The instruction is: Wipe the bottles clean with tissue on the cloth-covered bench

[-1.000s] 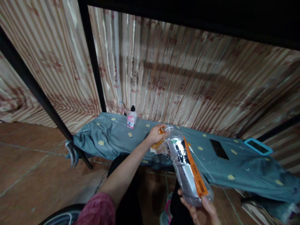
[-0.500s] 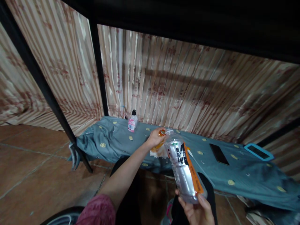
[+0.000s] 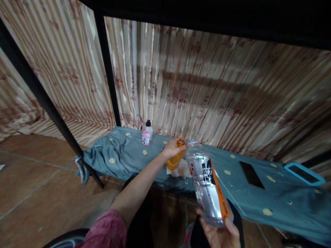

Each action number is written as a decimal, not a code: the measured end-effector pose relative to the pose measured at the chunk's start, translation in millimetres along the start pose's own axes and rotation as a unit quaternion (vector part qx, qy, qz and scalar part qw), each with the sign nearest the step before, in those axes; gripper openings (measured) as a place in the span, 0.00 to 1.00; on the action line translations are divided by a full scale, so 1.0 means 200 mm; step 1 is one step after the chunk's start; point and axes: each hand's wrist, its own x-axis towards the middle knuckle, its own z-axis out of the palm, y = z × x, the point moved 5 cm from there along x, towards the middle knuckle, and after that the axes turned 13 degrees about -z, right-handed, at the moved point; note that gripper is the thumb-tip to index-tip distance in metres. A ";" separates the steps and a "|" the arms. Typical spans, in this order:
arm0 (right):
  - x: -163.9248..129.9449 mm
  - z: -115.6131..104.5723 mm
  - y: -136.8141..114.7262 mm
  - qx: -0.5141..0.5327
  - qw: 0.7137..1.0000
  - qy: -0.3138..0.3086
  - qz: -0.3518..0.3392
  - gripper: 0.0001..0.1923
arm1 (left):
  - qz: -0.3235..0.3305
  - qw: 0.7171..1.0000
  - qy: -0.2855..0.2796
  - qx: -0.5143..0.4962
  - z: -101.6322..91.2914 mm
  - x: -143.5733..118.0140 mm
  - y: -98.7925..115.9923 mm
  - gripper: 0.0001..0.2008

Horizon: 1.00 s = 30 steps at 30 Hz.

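My left hand [image 3: 173, 148] is wrapped around the neck of a small bottle of orange liquid [image 3: 176, 161]. That bottle leans above a white cloth [image 3: 182, 170] on the bench cover. In my right hand [image 3: 219, 232] is a large clear drink bottle [image 3: 205, 186] with a silver and orange label, gripped at its base. The drink bottle is tilted, its uncapped mouth up and to the left, close beside the orange bottle's top. Whether the two mouths touch I cannot tell.
A pink-labelled bottle with a black cap [image 3: 147, 133] stands on the blue-green covered bench [image 3: 129, 151]. A dark phone [image 3: 251, 175] and a blue-framed object [image 3: 304, 173] lie to the right. Black posts [image 3: 110, 72] and a striped curtain [image 3: 193, 79] enclose the bench.
The orange bottle shows more of its body now, and its top has shifted slightly from the drink bottle's mouth. Both hands appear a little further right as the view shifts.
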 end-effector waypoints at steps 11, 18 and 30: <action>0.09 -0.04 0.05 0.011 0.999 0.043 0.006 0.21 | 0.011 0.999 0.007 0.030 0.00 0.04 0.00 0.19; 0.07 0.04 0.04 0.013 0.998 0.053 0.010 0.23 | -0.013 0.998 0.010 -0.055 -0.01 0.02 -0.06 0.22; 0.02 0.03 0.04 0.032 0.998 0.057 0.023 0.26 | -0.020 0.990 0.033 -0.133 0.03 -0.07 -0.15 0.40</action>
